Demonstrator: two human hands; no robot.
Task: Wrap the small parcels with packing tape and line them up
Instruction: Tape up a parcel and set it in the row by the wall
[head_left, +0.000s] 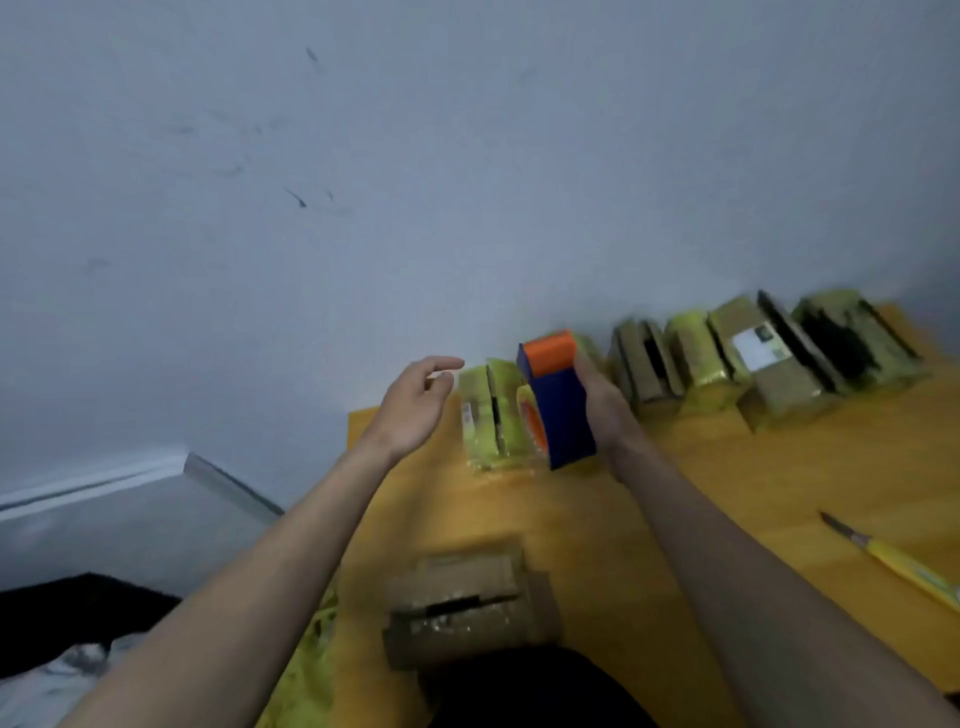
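Head view showed a yellow bench (727, 493) with wrapped parcels (769, 364) lined along the wall and one parcel (467, 608) near its front edge. Right hand (605, 410) gripped a blue-and-orange tape dispenser (558, 400); left hand (415, 402) hovered relaxed, holding nothing.

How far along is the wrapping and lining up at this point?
Done: a row of taped parcels stands along the wall, the leftmost parcel at its end. In hand: the right hand grips the blue and orange tape dispenser beside that parcel; the left hand hovers open. Left: one brown parcel at the near table edge is not yet in the row.
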